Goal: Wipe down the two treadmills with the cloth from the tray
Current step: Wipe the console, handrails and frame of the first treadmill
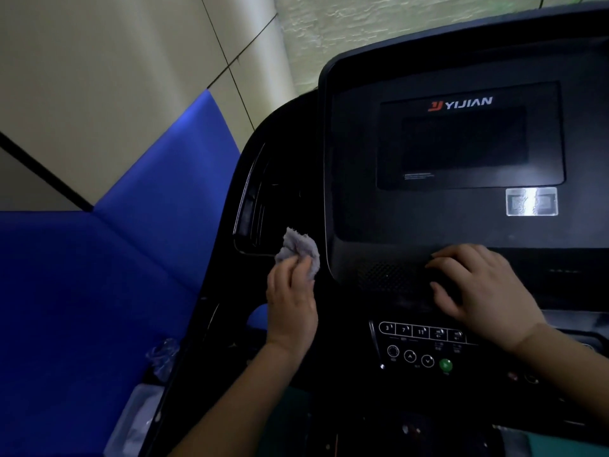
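Observation:
A black treadmill console [362, 209] with a dark screen and the YIJIAN logo fills the right half of the view. My left hand [291, 301] holds a crumpled grey cloth [298, 249] against the console's left side, just beside a recessed side pocket [260, 206]. My right hand [478, 288] lies flat, fingers spread, on the ledge below the screen, above a row of buttons [421, 331]. Only this one treadmill is in view.
Blue padded panels [99, 291] cover the lower wall at left, with beige wall panels [115, 61] above. A clear plastic tray [138, 420] and crinkled clear plastic [163, 356] sit at the lower left, beside the treadmill's frame. A green button [445, 365] glows on the control panel.

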Action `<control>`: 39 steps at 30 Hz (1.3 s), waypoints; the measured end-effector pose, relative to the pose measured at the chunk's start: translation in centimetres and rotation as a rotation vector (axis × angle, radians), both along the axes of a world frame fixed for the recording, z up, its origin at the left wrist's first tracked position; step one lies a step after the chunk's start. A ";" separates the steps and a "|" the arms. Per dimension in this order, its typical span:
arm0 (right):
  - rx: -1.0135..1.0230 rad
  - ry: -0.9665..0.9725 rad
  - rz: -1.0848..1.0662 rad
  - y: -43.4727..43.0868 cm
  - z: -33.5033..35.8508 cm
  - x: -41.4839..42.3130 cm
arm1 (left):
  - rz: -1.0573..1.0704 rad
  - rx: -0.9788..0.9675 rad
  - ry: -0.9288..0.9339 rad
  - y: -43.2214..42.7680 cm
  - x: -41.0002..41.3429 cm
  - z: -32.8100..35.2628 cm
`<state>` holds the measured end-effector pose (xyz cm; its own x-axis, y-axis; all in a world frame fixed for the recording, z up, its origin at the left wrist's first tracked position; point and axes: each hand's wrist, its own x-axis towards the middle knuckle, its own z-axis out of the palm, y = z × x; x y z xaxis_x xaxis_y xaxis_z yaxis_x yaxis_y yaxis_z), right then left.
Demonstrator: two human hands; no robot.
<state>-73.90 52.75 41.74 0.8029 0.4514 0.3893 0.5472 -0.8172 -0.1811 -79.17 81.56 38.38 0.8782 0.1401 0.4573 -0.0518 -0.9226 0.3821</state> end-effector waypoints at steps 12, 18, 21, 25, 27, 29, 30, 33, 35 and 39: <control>-0.007 -0.014 -0.005 0.0 0.0 0.1 | 0.222 -0.122 0.090 4.0 -1.3 1.8; -0.018 -0.027 -0.017 0.2 0.0 -0.1 | 0.283 -0.263 -0.047 5.7 -4.9 4.4; -0.016 -0.038 -0.011 0.2 0.0 -0.1 | 0.549 -0.118 0.014 9.0 -8.3 3.9; -0.012 -0.054 -0.004 0.2 -0.1 0.0 | 0.602 -0.130 0.279 11.4 -10.6 1.4; -0.016 -0.051 -0.005 0.2 -0.1 0.0 | 0.542 -0.184 0.255 11.1 -9.7 1.1; -0.020 -0.048 -0.004 0.2 -0.1 0.0 | 0.515 -0.164 0.262 10.7 -7.7 1.4; -0.021 -0.047 -0.006 0.2 -0.1 0.0 | 0.489 -0.144 0.265 10.7 -6.5 1.6; -0.028 -0.047 -0.015 0.2 -0.1 -0.1 | 0.353 -0.078 0.290 11.3 -3.3 2.4; -0.031 -0.042 -0.016 0.3 0.0 -0.1 | 0.259 -0.070 0.320 12.5 -2.5 2.8; -0.028 -0.047 -0.014 0.2 0.0 -0.1 | 0.207 -0.149 0.324 13.8 -5.7 2.4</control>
